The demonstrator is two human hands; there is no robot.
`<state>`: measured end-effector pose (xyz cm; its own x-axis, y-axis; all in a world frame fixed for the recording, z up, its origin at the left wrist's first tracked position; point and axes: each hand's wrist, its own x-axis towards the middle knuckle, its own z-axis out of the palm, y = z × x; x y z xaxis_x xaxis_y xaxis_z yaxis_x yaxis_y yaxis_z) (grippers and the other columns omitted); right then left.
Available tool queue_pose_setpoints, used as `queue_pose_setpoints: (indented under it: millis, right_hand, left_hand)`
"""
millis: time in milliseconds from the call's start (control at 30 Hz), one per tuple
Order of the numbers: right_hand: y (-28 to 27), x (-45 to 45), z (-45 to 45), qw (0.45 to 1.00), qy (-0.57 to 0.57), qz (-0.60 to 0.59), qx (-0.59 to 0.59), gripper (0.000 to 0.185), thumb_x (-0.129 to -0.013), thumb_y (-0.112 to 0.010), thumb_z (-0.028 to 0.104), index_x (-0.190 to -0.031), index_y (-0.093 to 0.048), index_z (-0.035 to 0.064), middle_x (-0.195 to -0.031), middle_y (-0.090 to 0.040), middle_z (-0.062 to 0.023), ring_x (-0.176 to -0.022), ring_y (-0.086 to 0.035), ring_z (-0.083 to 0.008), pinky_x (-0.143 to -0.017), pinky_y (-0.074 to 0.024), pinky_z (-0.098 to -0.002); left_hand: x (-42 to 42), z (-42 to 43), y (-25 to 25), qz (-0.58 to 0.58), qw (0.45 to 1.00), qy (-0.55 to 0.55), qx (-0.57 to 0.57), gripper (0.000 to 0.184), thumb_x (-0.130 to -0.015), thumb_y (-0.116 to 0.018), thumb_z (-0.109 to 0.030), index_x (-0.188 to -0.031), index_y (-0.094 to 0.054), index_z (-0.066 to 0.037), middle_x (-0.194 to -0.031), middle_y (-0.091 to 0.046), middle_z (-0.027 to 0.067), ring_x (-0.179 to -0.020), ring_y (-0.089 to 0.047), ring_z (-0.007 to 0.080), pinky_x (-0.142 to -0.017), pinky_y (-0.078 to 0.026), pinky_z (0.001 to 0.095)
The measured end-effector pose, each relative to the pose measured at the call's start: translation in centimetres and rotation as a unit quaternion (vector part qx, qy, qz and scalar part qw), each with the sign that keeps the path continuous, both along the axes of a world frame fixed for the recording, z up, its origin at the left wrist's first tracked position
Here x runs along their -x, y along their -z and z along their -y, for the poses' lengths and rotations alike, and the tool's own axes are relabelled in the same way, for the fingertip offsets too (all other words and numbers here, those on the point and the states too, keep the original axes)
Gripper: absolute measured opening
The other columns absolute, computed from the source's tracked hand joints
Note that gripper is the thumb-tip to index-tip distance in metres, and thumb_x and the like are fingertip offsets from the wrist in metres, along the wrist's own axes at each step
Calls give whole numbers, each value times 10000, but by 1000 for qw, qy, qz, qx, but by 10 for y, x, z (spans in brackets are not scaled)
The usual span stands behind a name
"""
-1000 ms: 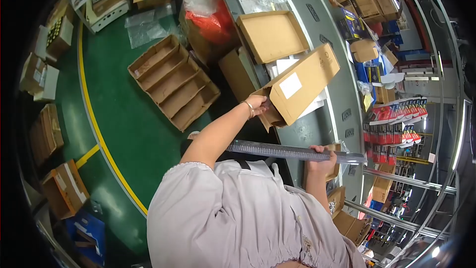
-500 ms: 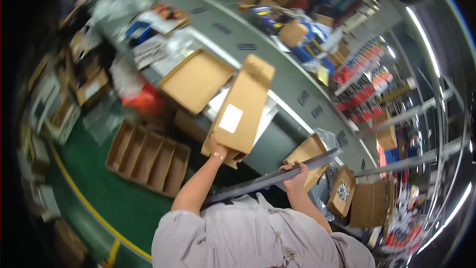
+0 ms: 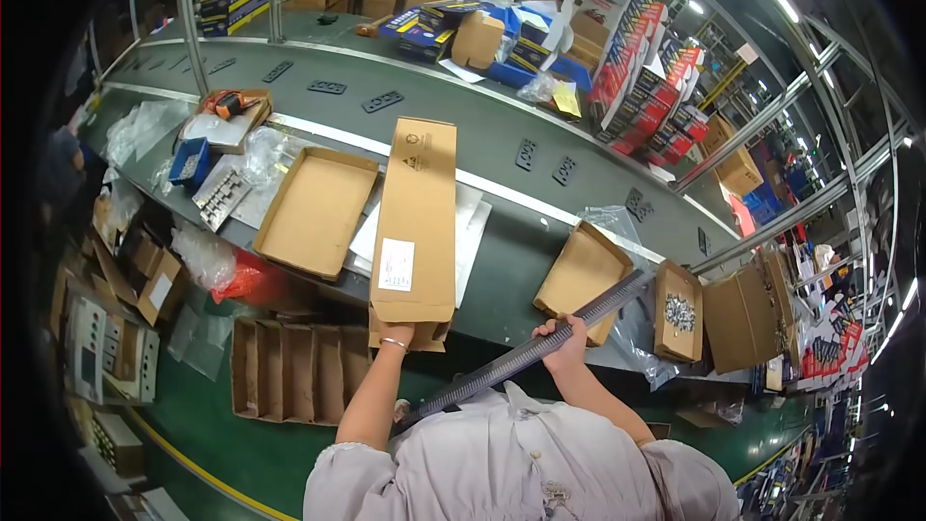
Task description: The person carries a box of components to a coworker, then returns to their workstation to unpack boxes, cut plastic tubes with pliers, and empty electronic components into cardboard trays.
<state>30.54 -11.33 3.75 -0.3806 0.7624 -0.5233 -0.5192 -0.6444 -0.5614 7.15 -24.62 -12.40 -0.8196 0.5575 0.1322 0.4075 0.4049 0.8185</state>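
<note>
A long cardboard box (image 3: 419,222) with a white label lies across the bench edge, tilted toward me. My left hand (image 3: 395,331) is closed on its near end, by the flaps; most of the fingers are hidden by the cardboard. My right hand (image 3: 563,345) grips a long, dark bar with a row of slots (image 3: 506,364). The bar slants across my front, its far end up to the right and its lower end near my left forearm. Under the box lie white sheets (image 3: 470,232). Left of it rests a shallow cardboard tray (image 3: 316,210).
Right along the bench are another cardboard tray (image 3: 582,275) and a box of small metal parts (image 3: 666,336). Flat dark plates (image 3: 383,101) lie along the green conveyor (image 3: 482,135). A divided carton (image 3: 289,371) stands on the floor, left. A blue bin (image 3: 189,162) sits at the bench's left.
My view has turned and levelled. The cardboard box now points more straight away from me. My left hand stays at its near end, and my right hand still holds the slotted bar.
</note>
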Motion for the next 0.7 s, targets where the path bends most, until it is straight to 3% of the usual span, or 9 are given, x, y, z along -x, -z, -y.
queue_pose_setpoints:
  millis: [100, 167, 300, 400, 467, 567, 700]
  right_hand:
    - [3, 0, 1, 1000, -2, -7, 5, 152, -719, -439, 241, -713, -455, 89, -525, -424, -67, -531, -436, -200, -615, -385, -354]
    - [5, -2, 3, 1000, -1, -6, 9, 154, -720, -437, 243, -716, -451, 90, -527, -425, -68, -531, -437, -200, -616, -385, -356]
    - [5, -1, 1, 1000, -2, -2, 15, 152, -725, -430, 243, -720, -447, 92, -523, -426, -67, -528, -438, -204, -618, -385, -357]
    - [3, 1, 0, 1000, -4, -1, 16, 150, -726, -430, 242, -719, -446, 93, -518, -425, -67, -527, -439, -206, -620, -385, -357]
    - [3, 1, 0, 1000, -4, -1, 21, 148, -726, -431, 241, -719, -445, 93, -516, -426, -68, -527, -440, -206, -620, -384, -357]
    - [4, 2, 1, 1000, -4, -5, 27, 142, -726, -433, 236, -720, -445, 94, -518, -431, -71, -527, -441, -206, -621, -384, -355]
    - [6, -2, -1, 1000, -3, -9, 29, 125, -722, -448, 216, -727, -450, 91, -526, -423, -69, -539, -437, -206, -621, -385, -352]
  left_hand:
    - [-6, 4, -24, 62, 996, -1, -71, 509, -729, -508, -350, -1130, -396, -56, -1168, -402, 111, -1073, -363, 276, -883, -296, 364]
    - [-10, 11, -44, -71, 996, 47, 7, 422, -759, -505, -261, -1101, -420, -30, -1119, -442, 123, -1027, -413, 268, -870, -328, 339]
    - [0, 5, -13, -65, 997, 28, -17, 429, -712, -546, -288, -1044, -469, -27, -1035, -498, 129, -969, -458, 286, -826, -362, 354]
    - [-5, -3, -17, -22, 997, -41, -57, 400, -726, -541, -249, -1038, -466, -10, -1006, -518, 129, -936, -487, 266, -793, -388, 332]
    - [-9, -1, -28, 97, 977, -99, -161, 376, -746, -520, -225, -1041, -465, 2, -1014, -521, 123, -936, -493, 245, -793, -386, 318]
    - [-7, -4, -40, -3, 996, -67, -57, 334, -776, -480, -176, -1053, -454, 8, -1036, -517, 111, -933, -500, 227, -777, -402, 306]
    - [-1, -18, 7, -57, 994, -87, -25, 330, -788, -460, -165, -1072, -443, 1, -1061, -505, 104, -953, -493, 218, -780, -405, 306]
